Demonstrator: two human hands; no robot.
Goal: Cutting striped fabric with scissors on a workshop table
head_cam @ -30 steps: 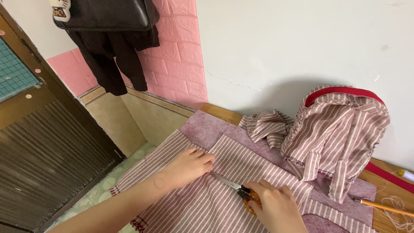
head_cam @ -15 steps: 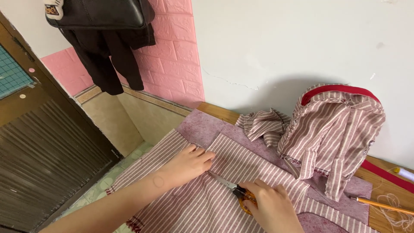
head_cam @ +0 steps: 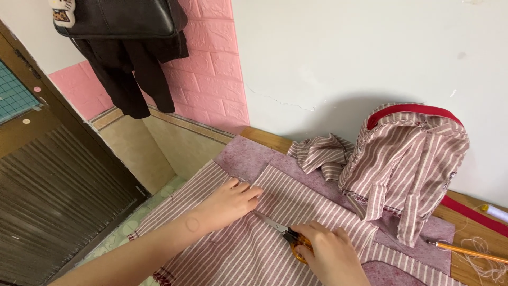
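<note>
A piece of maroon-and-white striped cloth [head_cam: 296,201] lies flat on a felt-covered wooden table [head_cam: 264,139]. My left hand [head_cam: 230,201] presses flat on the cloth, fingers together and pointing right. My right hand [head_cam: 328,254] grips orange-handled scissors [head_cam: 288,237], whose metal blades point left toward my left fingertips and lie on the cloth. Whether the blades are cutting into the cloth I cannot tell.
A striped garment [head_cam: 407,159] hangs over a red-edged form at the back right, with a crumpled striped piece [head_cam: 320,152] beside it. An orange pencil [head_cam: 465,251] and loose thread [head_cam: 484,259] lie at the right. A black bag [head_cam: 119,18] and dark clothes hang on the pink brick wall.
Both hands stay on the cloth in nearly the same pose. The scissors have edged slightly along the stripes toward my left hand.
</note>
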